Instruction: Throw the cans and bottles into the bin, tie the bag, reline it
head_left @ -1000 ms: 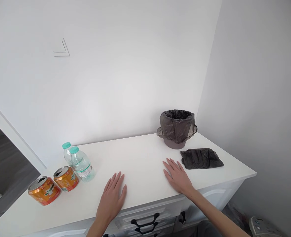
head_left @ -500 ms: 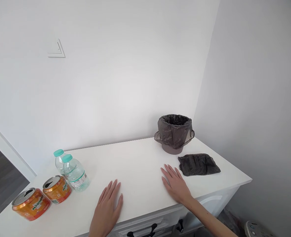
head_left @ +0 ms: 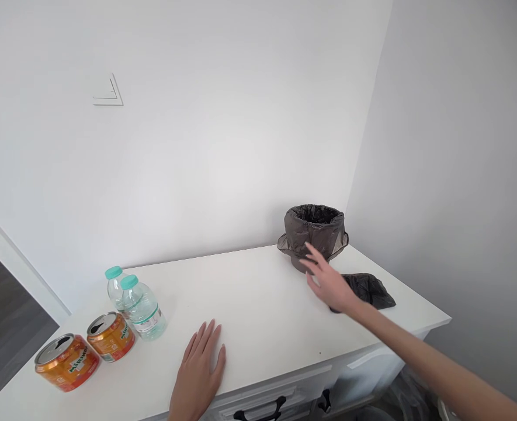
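Note:
My left hand [head_left: 199, 369] lies flat on the white dresser top near its front edge, fingers spread, holding nothing. My right hand [head_left: 328, 282] is raised with its fingers apart, in front of a small round bin [head_left: 317, 234] lined with a dark bag, and it partly covers a folded black bag [head_left: 374, 290]. Two clear bottles with teal caps, a front one [head_left: 142, 307] and a rear one [head_left: 115, 287], stand upright at the left. Beside them are two orange Mirinda cans, one [head_left: 111, 338] near the bottles and one [head_left: 68, 363] farther left, with opened tops.
The white dresser top [head_left: 236, 292] meets a wall behind it. Black drawer handles [head_left: 325, 401] show below its front edge. Clear plastic [head_left: 409, 397] lies low at the right. A doorway with dark floor [head_left: 8, 321] is at the far left.
My right hand has lifted off the dresser top and moved forward and right, in front of the lined bin and over part of the folded bag. My left hand stays flat; the view has shifted slightly.

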